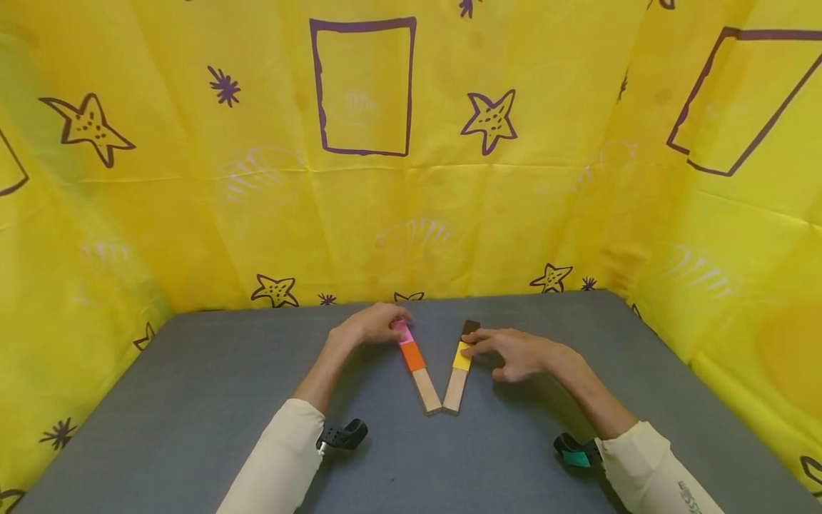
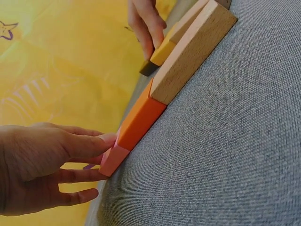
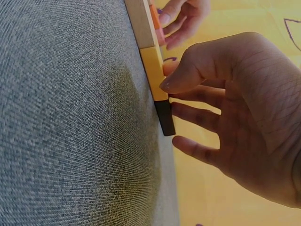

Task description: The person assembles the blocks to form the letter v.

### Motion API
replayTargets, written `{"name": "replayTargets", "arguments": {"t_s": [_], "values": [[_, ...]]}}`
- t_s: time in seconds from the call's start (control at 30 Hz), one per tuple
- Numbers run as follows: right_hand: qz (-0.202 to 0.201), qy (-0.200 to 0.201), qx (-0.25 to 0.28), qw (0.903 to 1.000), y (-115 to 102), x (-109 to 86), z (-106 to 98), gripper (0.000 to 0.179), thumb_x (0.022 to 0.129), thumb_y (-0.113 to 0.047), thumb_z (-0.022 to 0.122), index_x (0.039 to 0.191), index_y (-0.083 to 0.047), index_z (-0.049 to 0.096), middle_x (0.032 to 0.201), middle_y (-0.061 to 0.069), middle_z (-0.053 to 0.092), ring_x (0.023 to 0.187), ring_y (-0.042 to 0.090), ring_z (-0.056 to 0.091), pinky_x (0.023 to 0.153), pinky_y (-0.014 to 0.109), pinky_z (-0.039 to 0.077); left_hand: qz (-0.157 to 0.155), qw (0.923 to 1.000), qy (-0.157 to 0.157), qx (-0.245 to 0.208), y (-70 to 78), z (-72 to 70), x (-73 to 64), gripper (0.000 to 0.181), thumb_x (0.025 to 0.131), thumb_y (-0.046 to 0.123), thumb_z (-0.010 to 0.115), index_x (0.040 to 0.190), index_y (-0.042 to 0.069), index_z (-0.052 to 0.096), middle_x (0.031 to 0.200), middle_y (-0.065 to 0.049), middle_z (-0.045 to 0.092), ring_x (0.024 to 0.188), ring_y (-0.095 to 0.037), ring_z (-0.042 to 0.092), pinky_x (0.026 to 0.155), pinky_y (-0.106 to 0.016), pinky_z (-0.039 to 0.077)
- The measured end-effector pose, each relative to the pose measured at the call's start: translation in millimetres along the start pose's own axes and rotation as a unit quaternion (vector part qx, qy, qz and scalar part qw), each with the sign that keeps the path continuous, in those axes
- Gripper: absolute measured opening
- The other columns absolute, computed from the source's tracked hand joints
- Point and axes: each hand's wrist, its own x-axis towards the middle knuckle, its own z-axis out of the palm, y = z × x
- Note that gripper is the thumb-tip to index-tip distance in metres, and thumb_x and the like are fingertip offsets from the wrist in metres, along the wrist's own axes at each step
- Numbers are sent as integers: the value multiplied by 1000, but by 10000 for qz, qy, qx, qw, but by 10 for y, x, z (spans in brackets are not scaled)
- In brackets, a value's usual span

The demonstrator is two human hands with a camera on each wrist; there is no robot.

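Two rows of blocks form a V on the grey cloth. The left row runs from a plain wooden block [image 1: 427,391] through an orange block [image 2: 142,117] to a pink block [image 2: 114,160] at its far end. My left hand [image 1: 379,323] holds that pink block between thumb and fingers. In the right row, a plain wooden block [image 1: 455,391] leads to a yellow block [image 3: 154,70] and then a black block [image 3: 164,117]. My right hand [image 1: 521,353] has its fingers extended, with fingertips at the yellow and black blocks and the thumb apart in the head view.
A grey cloth-covered table [image 1: 193,400] lies under the blocks. Yellow fabric [image 1: 359,214] with purple drawings hangs behind it and on both sides. Dark wrist straps [image 1: 344,434] stick out from both cream sleeves.
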Motion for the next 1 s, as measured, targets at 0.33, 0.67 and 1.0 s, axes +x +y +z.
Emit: {"name": "replayTargets", "arguments": {"t_s": [0.33, 0.67, 1.0], "values": [[-7, 0, 74, 10000, -2, 3, 2, 64, 86, -2, 63, 149, -12, 59, 163, 13, 46, 150, 43, 45, 119, 64, 40, 32, 10000, -28, 55, 5, -1, -14, 39, 100, 14, 69, 138, 4, 66, 119, -12, 69, 102, -27, 60, 90, -35, 51], [-53, 50, -129, 9999, 15, 4, 0, 62, 86, -5, 64, 148, -13, 61, 162, 12, 47, 149, 43, 45, 118, 68, 38, -17, 9999, -144, -30, 19, 11, 19, 43, 99, 19, 72, 140, 6, 64, 138, -15, 67, 111, -26, 60, 106, -45, 53], [-423, 406, -555, 9967, 2, 10, -3, 57, 87, -6, 65, 143, -12, 64, 157, 15, 53, 145, 40, 50, 114, 70, 40, -146, 9997, -192, -2, 61, -15, 1, 44, 98, 18, 73, 140, 9, 65, 142, -15, 64, 115, -27, 59, 109, -47, 52]]}}
